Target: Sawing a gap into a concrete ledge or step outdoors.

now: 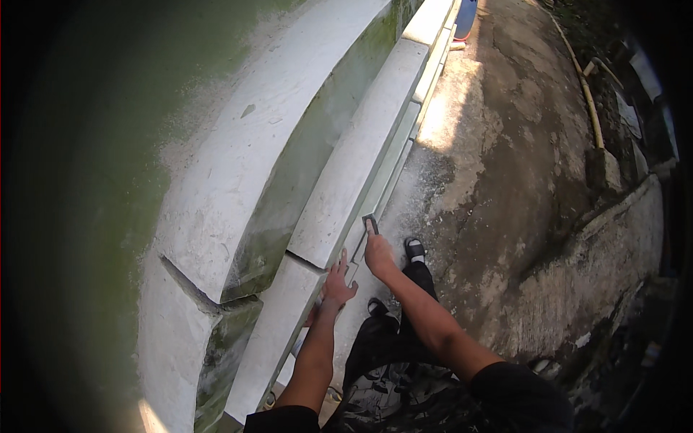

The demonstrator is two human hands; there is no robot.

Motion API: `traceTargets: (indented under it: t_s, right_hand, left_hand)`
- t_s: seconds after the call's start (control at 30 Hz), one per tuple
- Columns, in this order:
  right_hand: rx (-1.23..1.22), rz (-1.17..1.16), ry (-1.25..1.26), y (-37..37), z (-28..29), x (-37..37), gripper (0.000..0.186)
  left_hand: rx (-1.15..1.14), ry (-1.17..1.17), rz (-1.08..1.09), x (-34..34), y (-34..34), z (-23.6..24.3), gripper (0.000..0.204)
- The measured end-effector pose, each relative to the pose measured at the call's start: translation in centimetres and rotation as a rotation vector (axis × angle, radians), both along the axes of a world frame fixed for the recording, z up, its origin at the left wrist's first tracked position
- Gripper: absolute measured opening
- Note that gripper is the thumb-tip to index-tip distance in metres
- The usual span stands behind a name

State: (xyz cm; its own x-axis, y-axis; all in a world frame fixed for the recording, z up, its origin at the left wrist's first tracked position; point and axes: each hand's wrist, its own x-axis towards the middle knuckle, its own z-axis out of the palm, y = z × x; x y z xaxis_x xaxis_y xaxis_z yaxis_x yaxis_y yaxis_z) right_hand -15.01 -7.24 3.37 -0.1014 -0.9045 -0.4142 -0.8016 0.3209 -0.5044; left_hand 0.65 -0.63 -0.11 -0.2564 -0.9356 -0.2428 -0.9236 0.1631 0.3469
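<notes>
A small dark block-shaped tool [370, 221] is sitting against the stepped side face [380, 182] of a long pale slab [361, 159], just beyond a joint. The right hand [379, 254] is gripping it, one digit lying extended over its top; how the others are closing, I cannot tell. The left hand [337, 290] is resting nearer the body by the same face, fingers pointing forward, thumb standing apart. The work is looking under way rather than finished: pale dust [420, 189] is whitening the ground [520, 187] alongside, and the face is already showing straight steps. How much is remaining, I cannot tell, since no clear line is parting worked from unworked stretches. Farther out, dark sandals [415, 249] are standing below, and a broad upper ledge [253, 130] is running beside a green wall [94, 159]
</notes>
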Motion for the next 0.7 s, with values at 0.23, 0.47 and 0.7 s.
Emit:
traceTargets:
  t_s: [0.23,0.47,0.7]
  right_hand:
    - [-0.122,0.100,0.006,-0.3,-1.0,-0.8,0.062]
    - [-0.090,0.105,0.030,0.4,-0.5,-0.5,0.060]
    - [-0.007,0.203,0.131,-1.4,-0.7,-1.1,0.059]
  left_hand:
    - [-0.003,-0.016,-0.100,1.1,-0.2,-0.5,0.103]
    - [-0.102,-0.106,-0.112,2.0,0.1,-1.2,0.092]
    - [-0.045,-0.143,-0.085,1.0,0.0,0.4,0.094]
